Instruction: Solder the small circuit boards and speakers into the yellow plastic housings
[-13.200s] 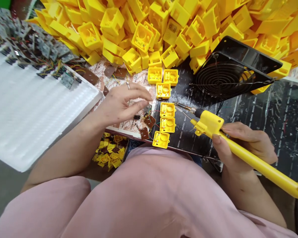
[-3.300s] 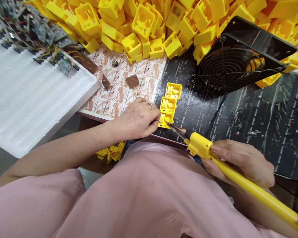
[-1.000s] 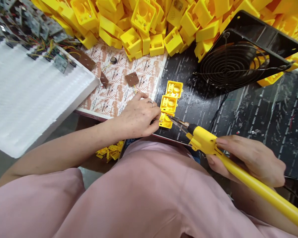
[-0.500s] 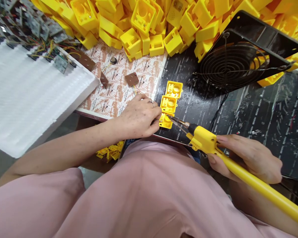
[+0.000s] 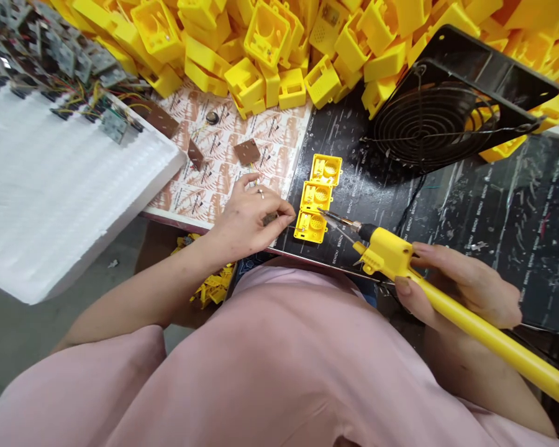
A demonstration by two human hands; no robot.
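Observation:
Three open yellow housings stand in a column on the black mat: a top one [image 5: 327, 169], a middle one [image 5: 316, 196] and a lower one [image 5: 310, 227]. Just left of the lowest, my left hand [image 5: 254, 217] pinches a thin wire-like piece [image 5: 294, 227], too small to make out fully. My right hand [image 5: 466, 285] is wrapped round a yellow soldering iron [image 5: 391, 251]. The iron's metal tip is over the border between the middle and lower housings. A brown board [image 5: 247, 151] lies beyond my left hand.
Yellow housings [image 5: 268, 34] are heaped along the back. A black fan [image 5: 419, 130] stands at the right rear. White foam [image 5: 74, 186] at the left carries wired boards [image 5: 114, 124]. Another brown board [image 5: 195, 154] and a small round part [image 5: 212, 117] lie on the patterned paper.
My left hand has drawn back left from the lowest housing, its fingers a little raised. The iron's tip has lifted from that housing toward the middle one.

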